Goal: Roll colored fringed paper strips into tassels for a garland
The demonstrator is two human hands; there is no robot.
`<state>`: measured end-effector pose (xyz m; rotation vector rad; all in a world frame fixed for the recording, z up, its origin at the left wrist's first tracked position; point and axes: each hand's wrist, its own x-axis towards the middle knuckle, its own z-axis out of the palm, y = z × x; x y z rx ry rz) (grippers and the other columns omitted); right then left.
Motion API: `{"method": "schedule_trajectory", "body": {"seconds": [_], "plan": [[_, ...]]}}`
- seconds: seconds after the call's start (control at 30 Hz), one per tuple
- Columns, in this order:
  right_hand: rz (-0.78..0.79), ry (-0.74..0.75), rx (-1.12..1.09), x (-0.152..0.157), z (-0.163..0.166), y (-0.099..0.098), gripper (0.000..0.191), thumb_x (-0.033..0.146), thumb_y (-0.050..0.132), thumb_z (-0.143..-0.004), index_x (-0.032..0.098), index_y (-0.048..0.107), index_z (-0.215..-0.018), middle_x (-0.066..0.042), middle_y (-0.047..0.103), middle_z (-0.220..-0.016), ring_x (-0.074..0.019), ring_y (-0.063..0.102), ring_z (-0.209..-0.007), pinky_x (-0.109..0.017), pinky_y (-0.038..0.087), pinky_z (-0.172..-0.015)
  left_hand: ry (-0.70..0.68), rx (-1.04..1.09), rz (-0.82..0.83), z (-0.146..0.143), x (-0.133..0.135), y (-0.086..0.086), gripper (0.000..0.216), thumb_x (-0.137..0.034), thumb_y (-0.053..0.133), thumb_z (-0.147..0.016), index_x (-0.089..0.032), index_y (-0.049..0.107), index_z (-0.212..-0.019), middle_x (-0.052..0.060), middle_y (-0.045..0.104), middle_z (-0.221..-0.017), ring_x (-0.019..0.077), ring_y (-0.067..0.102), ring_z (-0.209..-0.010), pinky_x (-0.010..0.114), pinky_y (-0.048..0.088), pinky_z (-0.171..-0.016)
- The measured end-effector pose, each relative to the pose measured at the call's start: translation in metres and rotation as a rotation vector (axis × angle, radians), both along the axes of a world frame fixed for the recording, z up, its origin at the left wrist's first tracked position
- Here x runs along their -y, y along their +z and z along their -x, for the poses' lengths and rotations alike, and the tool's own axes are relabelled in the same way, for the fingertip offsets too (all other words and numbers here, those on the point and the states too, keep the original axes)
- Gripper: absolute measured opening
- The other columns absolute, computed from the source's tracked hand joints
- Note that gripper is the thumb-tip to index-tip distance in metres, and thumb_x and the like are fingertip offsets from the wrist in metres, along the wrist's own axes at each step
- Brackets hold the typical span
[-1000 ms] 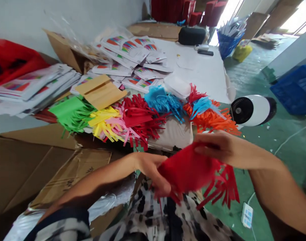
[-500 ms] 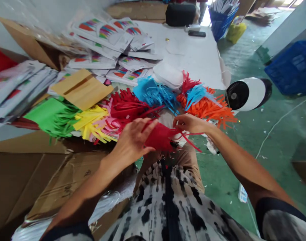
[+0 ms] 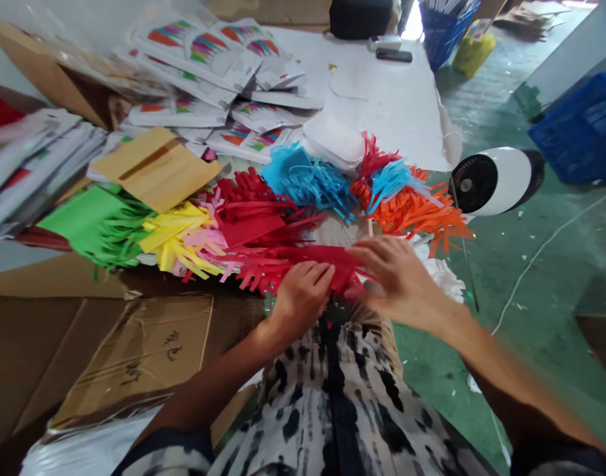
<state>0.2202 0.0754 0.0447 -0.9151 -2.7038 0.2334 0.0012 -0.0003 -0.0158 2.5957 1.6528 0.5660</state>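
Observation:
My left hand (image 3: 303, 291) is closed, its fingers wrapped over the near edge of a red fringed tissue-paper tassel (image 3: 323, 254) in front of my body. Over the right end of that tassel is my right hand (image 3: 399, 281), blurred, with fingers stretched and apart; whether it touches the paper I cannot tell. More red fringed paper (image 3: 253, 228) lies just beyond the left hand. Around it are blue fringed paper (image 3: 307, 182), orange fringed paper (image 3: 417, 211), yellow fringed paper (image 3: 176, 235) and green fringed paper (image 3: 99, 225).
A tan paper sheet (image 3: 159, 168) lies above the yellow and green bunches. Printed white packets (image 3: 208, 66) are heaped on the white table (image 3: 387, 89). A black-and-white fan (image 3: 501, 182) stands at the right, with a blue crate (image 3: 581, 129) behind. Cardboard (image 3: 149, 357) is at lower left.
My left hand has moved right and closed on the red paper's near edge. My right hand has left its pinch on the strips, come nearer my body and spread its fingers.

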Motion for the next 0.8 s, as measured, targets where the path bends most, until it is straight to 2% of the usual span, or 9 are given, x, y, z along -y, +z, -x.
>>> {"method": "schedule_trajectory", "body": {"seconds": [0.07,0.17,0.23,0.33,0.47,0.53,0.63,0.7,0.8], "plan": [[0.002,0.019,0.04,0.024,0.003,-0.017,0.062,0.049,0.068,-0.095,0.012,0.059,-0.144,-0.017,0.066,-0.141,-0.0345,0.057,-0.126,-0.05,0.04,-0.109,0.009,0.013,0.016,-0.013,0.001,0.004,0.034,-0.017,0.065,-0.094,-0.01,0.071,-0.126,0.016,0.075,-0.125,0.0303,0.068,-0.112,0.046,0.058,-0.099],[-0.038,-0.08,0.089,0.039,-0.002,-0.046,0.041,0.025,0.057,-0.101,0.01,0.064,-0.139,-0.015,0.072,-0.131,-0.0306,0.061,-0.12,-0.045,0.042,-0.105,-0.02,0.022,0.028,-0.014,0.002,0.004,0.031,-0.019,0.068,-0.094,-0.012,0.072,-0.124,0.015,0.075,-0.121,0.0298,0.068,-0.108,0.046,0.059,-0.093],[-0.044,-0.112,0.093,0.037,-0.01,-0.055,0.037,0.014,0.052,-0.1,0.014,0.069,-0.133,-0.012,0.074,-0.126,-0.0282,0.062,-0.116,-0.043,0.042,-0.102,-0.055,0.053,0.029,-0.004,0.002,0.002,0.033,-0.018,0.07,-0.093,-0.013,0.071,-0.125,0.014,0.075,-0.121,0.029,0.067,-0.109,0.045,0.059,-0.092],[-0.012,-0.135,0.083,0.034,-0.016,-0.051,0.041,0.017,0.057,-0.096,0.016,0.068,-0.135,-0.012,0.072,-0.13,-0.0296,0.061,-0.119,-0.045,0.041,-0.1,-0.062,0.117,0.038,0.011,0.002,0.001,0.028,-0.015,0.067,-0.095,-0.015,0.073,-0.122,0.012,0.075,-0.12,0.0263,0.067,-0.109,0.041,0.059,-0.091],[0.009,-0.159,0.037,0.041,0.001,-0.043,0.057,0.039,0.065,-0.097,0.015,0.057,-0.148,-0.016,0.066,-0.141,-0.0335,0.055,-0.131,-0.049,0.036,-0.106,-0.06,0.135,0.052,0.011,-0.002,0.004,0.021,-0.022,0.062,-0.101,-0.018,0.075,-0.117,0.01,0.075,-0.112,0.0241,0.068,-0.102,0.039,0.059,-0.087],[-0.011,-0.17,0.006,0.043,0.01,-0.047,0.051,0.039,0.061,-0.101,0.015,0.058,-0.146,-0.016,0.069,-0.137,-0.0319,0.057,-0.129,-0.049,0.035,-0.107,-0.078,0.138,0.046,0.008,-0.005,0.005,0.021,-0.025,0.062,-0.102,-0.017,0.076,-0.115,0.01,0.076,-0.108,0.0241,0.068,-0.1,0.041,0.059,-0.088],[0.015,-0.18,-0.008,0.038,0.009,-0.053,0.033,0.022,0.053,-0.103,0.017,0.068,-0.132,-0.012,0.075,-0.122,-0.0284,0.062,-0.117,-0.044,0.038,-0.099,-0.098,0.178,0.051,0.012,-0.006,0.004,0.021,-0.022,0.065,-0.099,-0.016,0.076,-0.116,0.011,0.076,-0.109,0.0244,0.068,-0.099,0.04,0.059,-0.086],[0.116,-0.148,-0.018,0.03,-0.001,-0.051,0.03,0.019,0.052,-0.103,0.019,0.072,-0.125,-0.01,0.076,-0.118,-0.0268,0.064,-0.11,-0.041,0.041,-0.092,-0.097,0.215,0.087,0.021,-0.005,0.004,0.022,-0.02,0.065,-0.098,-0.016,0.076,-0.117,0.011,0.076,-0.111,0.0243,0.069,-0.099,0.039,0.059,-0.085],[0.278,-0.107,-0.072,0.017,-0.013,-0.042,0.029,0.028,0.051,-0.107,0.02,0.073,-0.125,-0.009,0.075,-0.12,-0.0244,0.066,-0.109,-0.037,0.045,-0.089,-0.045,0.276,0.169,0.035,-0.004,0.009,0.021,-0.021,0.064,-0.099,-0.018,0.077,-0.115,0.009,0.077,-0.113,0.0233,0.07,-0.102,0.038,0.057,-0.086]]}}
